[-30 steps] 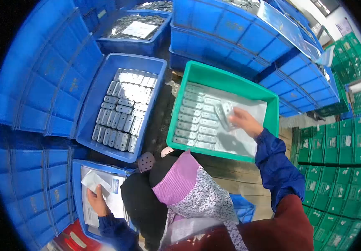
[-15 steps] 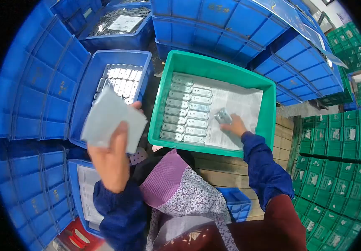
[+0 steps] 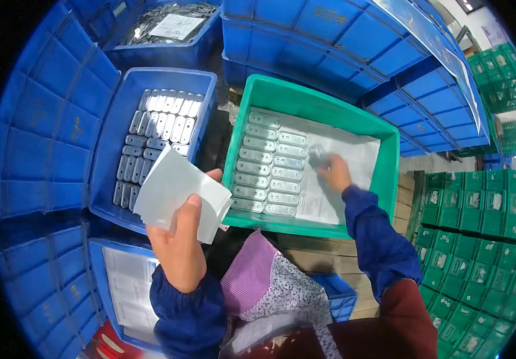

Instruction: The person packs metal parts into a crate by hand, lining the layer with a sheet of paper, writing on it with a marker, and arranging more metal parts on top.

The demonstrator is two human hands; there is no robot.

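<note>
My left hand [image 3: 181, 251] is closed on a small stack of pale paper sheets [image 3: 181, 190], thumb on top, between the blue and green bins. Inside the green bin [image 3: 324, 91], my right hand [image 3: 337, 173] grips a metal part [image 3: 317, 157], blurred by motion, above the paper liner [image 3: 354, 157]. To its left, two columns of oblong metal parts [image 3: 258, 155] with rounded ends and small holes lie flat on the liner. In the blue bin [image 3: 109, 119] on the left, more such metal parts [image 3: 171, 125] lie in rows, partly hidden by the sheets.
Stacked blue crates [image 3: 306, 36] stand behind the green bin, and more blue crates [image 3: 48, 119] line the left. Green crates [image 3: 479, 203] are piled on the right. A paper-lined blue bin [image 3: 126, 281] sits at lower left. Wooden slats [image 3: 330, 263] show below.
My left hand with the paper sheets has moved right and slightly down, uncovering more of the blue bin. My right hand has shifted the metal part slightly up within the green bin.
</note>
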